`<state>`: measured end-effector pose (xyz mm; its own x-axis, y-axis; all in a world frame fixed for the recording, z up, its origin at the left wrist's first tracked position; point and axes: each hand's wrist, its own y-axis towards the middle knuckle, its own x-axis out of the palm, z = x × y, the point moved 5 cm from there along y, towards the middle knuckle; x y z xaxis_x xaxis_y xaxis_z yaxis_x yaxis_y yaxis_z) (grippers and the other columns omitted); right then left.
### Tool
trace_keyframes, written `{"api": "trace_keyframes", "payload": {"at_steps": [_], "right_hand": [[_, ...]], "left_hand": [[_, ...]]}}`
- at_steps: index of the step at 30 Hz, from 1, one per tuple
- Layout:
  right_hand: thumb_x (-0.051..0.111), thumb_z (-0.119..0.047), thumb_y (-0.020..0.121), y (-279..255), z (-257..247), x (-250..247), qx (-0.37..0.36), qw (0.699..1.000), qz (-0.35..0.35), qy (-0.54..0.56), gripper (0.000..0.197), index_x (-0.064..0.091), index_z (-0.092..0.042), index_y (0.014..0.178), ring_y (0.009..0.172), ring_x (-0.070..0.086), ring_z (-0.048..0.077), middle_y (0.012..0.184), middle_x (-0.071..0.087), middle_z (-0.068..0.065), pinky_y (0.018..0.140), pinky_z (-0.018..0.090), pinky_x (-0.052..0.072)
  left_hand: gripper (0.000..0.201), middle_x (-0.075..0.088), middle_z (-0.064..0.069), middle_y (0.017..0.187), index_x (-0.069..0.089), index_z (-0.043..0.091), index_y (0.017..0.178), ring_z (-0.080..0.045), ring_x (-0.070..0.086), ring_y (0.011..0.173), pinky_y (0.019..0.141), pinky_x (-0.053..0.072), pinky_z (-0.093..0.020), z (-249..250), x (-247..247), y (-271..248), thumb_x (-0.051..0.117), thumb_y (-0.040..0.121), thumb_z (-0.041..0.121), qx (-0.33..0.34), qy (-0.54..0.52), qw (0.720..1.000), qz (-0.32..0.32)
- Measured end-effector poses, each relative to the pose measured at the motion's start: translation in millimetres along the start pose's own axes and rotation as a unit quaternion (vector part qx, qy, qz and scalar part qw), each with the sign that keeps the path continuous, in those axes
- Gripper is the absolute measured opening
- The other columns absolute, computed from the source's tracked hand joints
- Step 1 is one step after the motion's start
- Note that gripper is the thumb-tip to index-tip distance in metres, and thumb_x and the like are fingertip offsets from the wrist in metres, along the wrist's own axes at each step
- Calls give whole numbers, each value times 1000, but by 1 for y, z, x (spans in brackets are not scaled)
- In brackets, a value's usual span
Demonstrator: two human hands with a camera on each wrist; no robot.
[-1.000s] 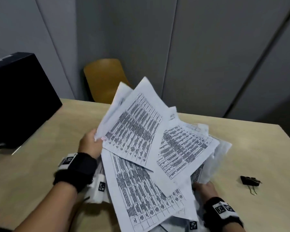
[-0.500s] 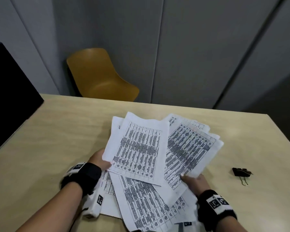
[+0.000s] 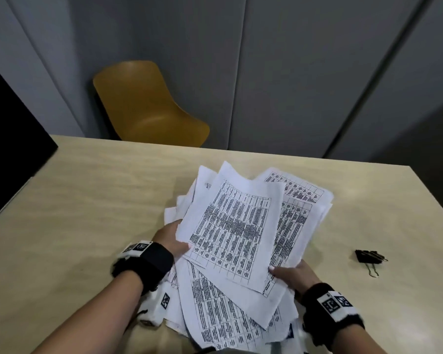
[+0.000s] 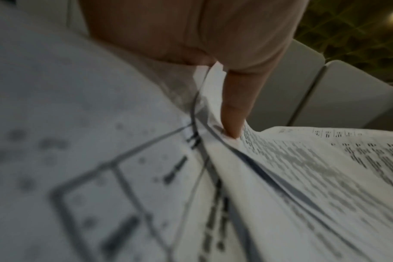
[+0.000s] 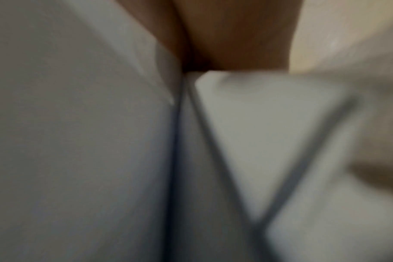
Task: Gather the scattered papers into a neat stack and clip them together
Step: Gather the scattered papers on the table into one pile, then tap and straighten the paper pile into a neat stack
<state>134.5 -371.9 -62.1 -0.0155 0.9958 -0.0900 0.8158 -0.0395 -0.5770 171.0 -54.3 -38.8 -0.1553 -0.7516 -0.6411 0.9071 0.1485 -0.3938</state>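
Note:
A loose, fanned bundle of printed papers (image 3: 235, 231) with table grids lies low over the beige table (image 3: 87, 200), sheets skewed at different angles. My left hand (image 3: 170, 238) grips the bundle's left edge, thumb on top of the sheets (image 4: 280, 177), where a finger (image 4: 233, 106) presses between pages. My right hand (image 3: 292, 274) holds the lower right edge, thumb on top; the right wrist view shows only blurred paper (image 5: 79, 141) against the palm. A black binder clip (image 3: 370, 258) lies on the table to the right, apart from both hands.
A mustard-yellow chair (image 3: 149, 106) stands behind the table's far edge against grey wall panels. A large black object (image 3: 8, 149) sits at the table's left side. Bare tabletop lies to the left and far right of the papers.
The papers have come down from a raised, spread fan to near the tabletop and are drawn closer together. Both hands moved inward along the bundle's edges.

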Motion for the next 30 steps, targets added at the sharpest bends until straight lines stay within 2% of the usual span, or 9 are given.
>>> {"api": "trace_keyframes", "payload": {"at_steps": [5,8,13,15,17,21,26,28,30], "right_hand": [[68,8,74,5,19,-7,-2,998,70,-3,10,59,3,75,41,55,12,45,61,-1,45,16,41],[76,-3,67,3,27,-9,38,996,77,36,24,53,3,72,30,41,13,39,50,3,42,17,34],[91,-29,26,11,48,-5,43,994,33,92,92,53,15,98,67,59,36,81,65,25,56,41,43],[84,-15,51,-7,31,4,40,995,20,88,52,56,16,82,55,58,23,66,68,24,55,23,42],[64,8,76,-20,10,7,8,997,14,76,22,50,2,61,27,47,8,34,56,2,36,10,36],[70,3,73,-19,-1,10,-44,998,-8,43,35,43,-7,54,31,42,9,32,44,-7,40,15,35],[69,6,74,-21,-28,16,-97,995,31,-11,14,56,3,68,43,54,18,49,58,8,47,27,49],[67,9,75,-22,-54,15,-161,986,52,1,17,56,4,62,36,49,16,41,54,3,40,21,43],[68,12,73,-26,-86,17,-226,972,43,41,14,60,5,63,52,57,19,53,62,9,54,28,49]], "left_hand": [[89,58,-16,128,48,11,128,-33,54,116,99,43,-39,-22,-27,-4,81,53,46,-59,5,991,121],[100,50,-16,137,43,7,132,-32,50,122,100,42,-36,-31,-25,-5,78,52,54,-84,-31,992,85],[73,71,-7,109,65,14,106,-22,65,102,88,46,-27,-14,-8,-7,82,45,51,-68,-263,962,-18],[78,73,-5,104,66,12,105,-19,66,101,93,46,-29,-10,-3,-12,86,39,50,-72,-299,949,-74],[86,76,1,85,65,10,101,-12,69,87,84,49,-26,-10,-2,-14,92,26,40,-70,-336,934,-99],[46,73,-4,73,54,-7,113,-24,66,80,79,48,-30,-14,-3,-21,65,69,-18,-75,-321,942,-56],[57,65,-12,93,54,-5,113,-28,58,99,81,44,-28,-7,-23,-27,74,61,-11,-27,-325,945,35],[53,69,-8,89,54,-5,114,-21,65,89,83,46,-27,13,-47,-34,74,65,-9,20,-321,943,79],[37,71,8,69,59,-2,106,-1,67,64,68,51,-14,37,-75,-42,69,71,-9,82,-330,933,117]]}}
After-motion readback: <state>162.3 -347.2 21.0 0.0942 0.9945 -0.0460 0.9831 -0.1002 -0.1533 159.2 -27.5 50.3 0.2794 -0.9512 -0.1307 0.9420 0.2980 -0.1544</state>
